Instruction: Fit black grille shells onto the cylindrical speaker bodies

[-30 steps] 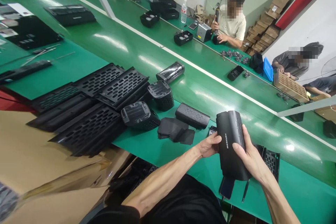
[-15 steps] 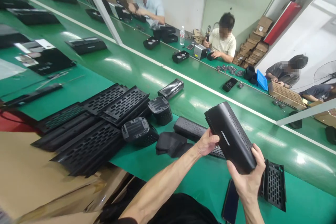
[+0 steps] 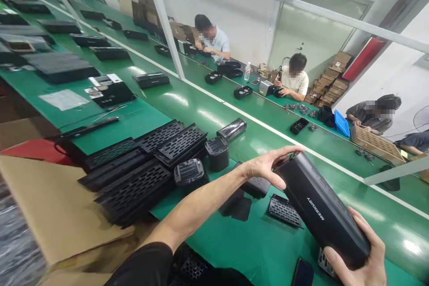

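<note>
A long black speaker housing point(image 3: 321, 210) with white lettering lies tilted between my hands, above the green bench point(image 3: 234, 241). My left hand point(image 3: 268, 167) cups its upper end, thumb under and fingers over it. My right hand point(image 3: 360, 261) grips its lower end at the bottom right edge of the view. Under the housing lie a small perforated black grille point(image 3: 284, 210), another black housing point(image 3: 256, 185) and flat black pads point(image 3: 237, 205). A dark phone point(image 3: 302, 273) rests on the bench near my right wrist.
Stacks of perforated black panels point(image 3: 144, 165) and two black end caps point(image 3: 187, 172) sit left of my hands, with brown cardboard point(image 3: 56, 205) beside them. A wrapped black cylinder point(image 3: 232, 129) lies on the green conveyor point(image 3: 208, 111). Three seated persons work across the belt point(image 3: 295, 81).
The housing has swung lower and rightward, now lying longer across the view. My left hand went from its side to its upper end. The camera tilted up, showing more of the room.
</note>
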Demonstrator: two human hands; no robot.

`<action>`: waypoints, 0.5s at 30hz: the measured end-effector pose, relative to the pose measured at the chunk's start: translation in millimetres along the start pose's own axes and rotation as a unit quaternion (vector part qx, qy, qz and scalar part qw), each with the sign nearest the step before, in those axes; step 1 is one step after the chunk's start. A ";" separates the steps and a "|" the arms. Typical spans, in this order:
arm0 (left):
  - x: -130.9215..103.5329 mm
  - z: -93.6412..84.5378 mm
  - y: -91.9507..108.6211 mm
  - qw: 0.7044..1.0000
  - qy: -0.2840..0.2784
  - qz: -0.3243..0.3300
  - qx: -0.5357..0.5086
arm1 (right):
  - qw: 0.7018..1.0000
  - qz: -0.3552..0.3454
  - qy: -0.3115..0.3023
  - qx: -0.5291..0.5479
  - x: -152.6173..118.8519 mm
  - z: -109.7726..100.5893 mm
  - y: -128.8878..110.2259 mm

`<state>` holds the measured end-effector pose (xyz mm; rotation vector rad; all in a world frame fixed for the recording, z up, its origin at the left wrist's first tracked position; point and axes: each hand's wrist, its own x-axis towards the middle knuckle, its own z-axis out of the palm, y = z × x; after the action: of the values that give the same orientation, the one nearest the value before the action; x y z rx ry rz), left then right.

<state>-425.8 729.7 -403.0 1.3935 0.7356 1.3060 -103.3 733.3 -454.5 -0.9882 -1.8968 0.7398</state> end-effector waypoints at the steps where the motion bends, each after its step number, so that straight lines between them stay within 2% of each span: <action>1: -0.3 1.6 -2.4 1.000 0.010 0.003 -0.001 | 1.000 -0.001 -0.003 0.003 1.3 -1.3 -0.4; 8: -7.9 4.0 -17.8 0.999 0.048 0.017 -0.006 | 0.999 -0.013 -0.036 0.027 16.4 -9.6 9.0; 15: -9.1 10.4 -31.9 0.989 0.135 0.033 0.041 | 0.995 0.018 -0.094 -0.006 34.5 -16.6 24.6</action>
<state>-411.1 727.1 -434.4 1.3287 0.9403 1.5523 -91.4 777.2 -452.0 -0.9911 -2.0514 0.8710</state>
